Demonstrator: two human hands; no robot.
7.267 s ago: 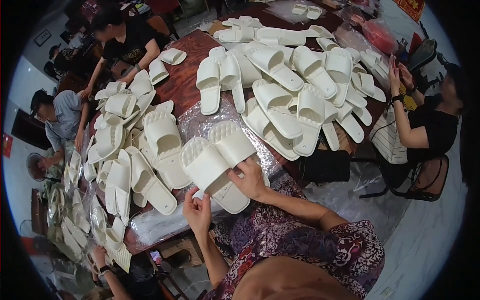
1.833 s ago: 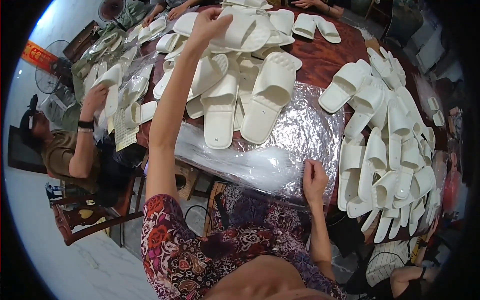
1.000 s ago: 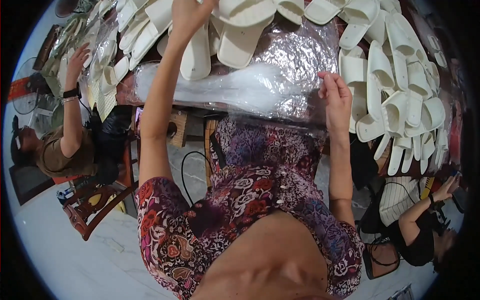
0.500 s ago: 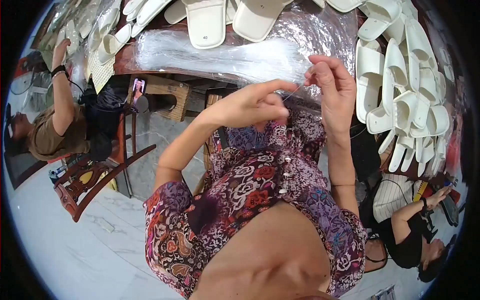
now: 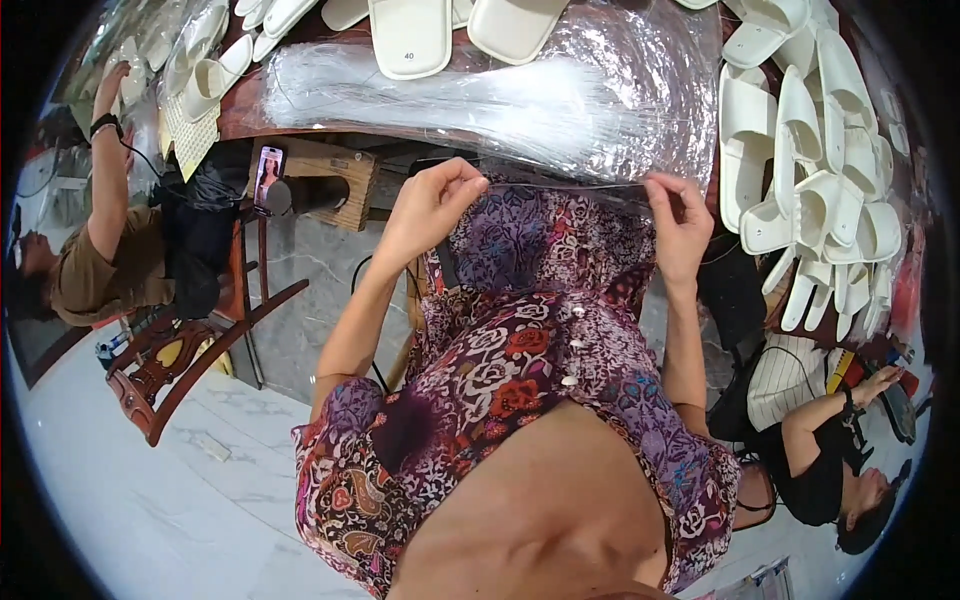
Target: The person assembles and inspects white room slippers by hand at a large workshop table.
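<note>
A thin, pale strand runs nearly level between my two hands, just in front of the table edge. My left hand pinches one end between thumb and forefinger. The other end sits between the thumb and forefinger of my right hand. Beyond them, a long bundle of fine whitish strands lies on a shiny clear plastic sheet on the table. My patterned lap is below the held strand.
White slippers lie along the table's far side, with many more slippers heaped at right. A phone stands by a wooden stool at left. One person works at left, another at right. A wooden chair stands lower left.
My hands were close together over the plastic. They have moved apart and nearer to me, the left going left, and the strand now stretches between them.
</note>
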